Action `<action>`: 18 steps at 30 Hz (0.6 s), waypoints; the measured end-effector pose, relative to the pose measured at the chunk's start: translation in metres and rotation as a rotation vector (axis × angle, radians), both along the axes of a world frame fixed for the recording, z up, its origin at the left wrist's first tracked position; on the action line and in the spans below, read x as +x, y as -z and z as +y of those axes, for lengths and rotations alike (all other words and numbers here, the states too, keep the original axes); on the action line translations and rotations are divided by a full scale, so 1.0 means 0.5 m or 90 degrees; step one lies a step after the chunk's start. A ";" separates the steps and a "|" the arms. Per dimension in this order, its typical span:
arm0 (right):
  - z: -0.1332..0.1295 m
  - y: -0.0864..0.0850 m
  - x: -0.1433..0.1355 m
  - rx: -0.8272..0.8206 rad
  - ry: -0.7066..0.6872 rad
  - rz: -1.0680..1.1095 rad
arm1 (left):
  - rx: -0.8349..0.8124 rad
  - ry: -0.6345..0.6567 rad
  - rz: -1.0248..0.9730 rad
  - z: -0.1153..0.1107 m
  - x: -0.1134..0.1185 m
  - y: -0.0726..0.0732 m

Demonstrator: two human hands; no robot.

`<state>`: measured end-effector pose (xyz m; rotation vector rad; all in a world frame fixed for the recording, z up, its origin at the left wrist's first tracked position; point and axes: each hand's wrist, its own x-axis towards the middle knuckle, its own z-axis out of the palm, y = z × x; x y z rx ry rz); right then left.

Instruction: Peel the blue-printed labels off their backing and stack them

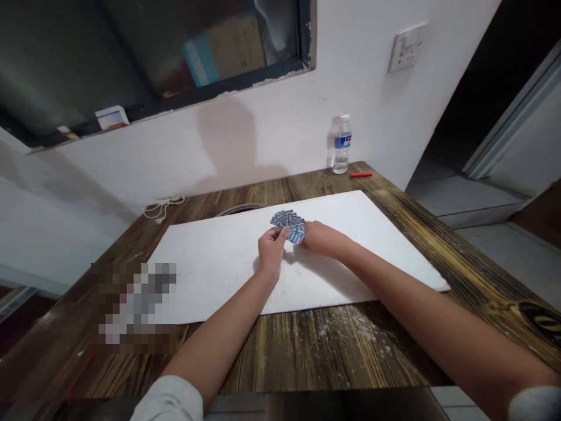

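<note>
A fan of small blue, white and dark cards (288, 221) is spread above the white board (210, 269). My left hand (272, 245) grips the fan at its lower edge, with the thumb across its front. At the fan's right edge is my right hand (319, 237), its back towards the camera and its fingers mostly hidden, so what it holds, if anything, does not show.
On the wooden table (272, 351), a water bottle (342, 146) and a red stick (361, 174) stand and lie at the back right. A white cord (163, 206) lies back left. A blurred patch (135, 307) covers something at the front left.
</note>
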<state>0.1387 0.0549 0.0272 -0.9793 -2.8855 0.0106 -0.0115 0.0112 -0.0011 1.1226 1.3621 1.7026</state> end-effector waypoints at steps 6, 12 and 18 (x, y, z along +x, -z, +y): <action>-0.002 0.002 -0.003 0.017 -0.015 -0.031 | 0.000 -0.015 -0.001 0.000 0.001 -0.002; -0.004 -0.008 -0.001 -0.068 0.070 0.038 | 0.000 0.005 -0.016 -0.001 0.001 -0.002; 0.002 -0.010 0.003 -0.183 0.133 0.107 | -0.005 0.006 -0.018 0.000 0.002 0.000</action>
